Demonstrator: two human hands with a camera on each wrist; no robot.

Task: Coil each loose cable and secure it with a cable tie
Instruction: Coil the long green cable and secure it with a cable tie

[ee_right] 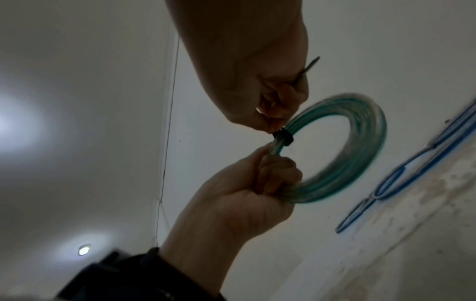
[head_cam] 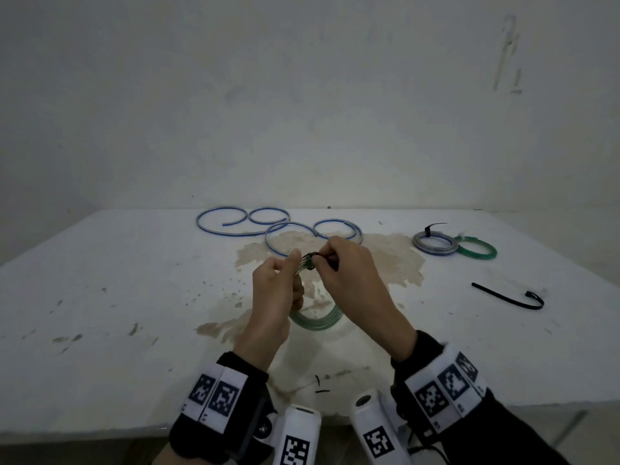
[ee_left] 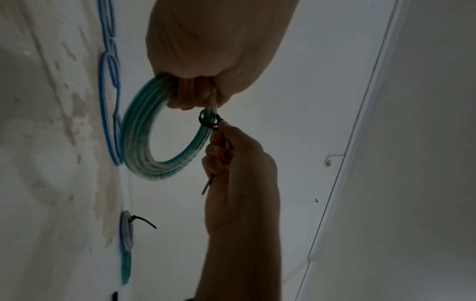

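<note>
- Two small black scraps lie close to the table's near edge, about midway along it.
- Above the stained middle of the table the left hand holds the green coiled cable off the surface, fingers curled tight round one side of the bundle.
- The right hand is closed too, pinching the tail of a black cable tie that is looped round the coil just beside the left hand's grip; the tie's free end pokes out past the right hand's fingers in the left wrist view.
- A loose black cable tie lies bent into a hook toward the table's right edge, well apart from the hands.
- Further back on the right, a grey-blue coil bound with a black tie lies touching a finished green coil.
- A blue cable sprawls in several open loops along the far edge, near its middle, unbound.
- Behind the table rises a scuffed white wall.
</note>
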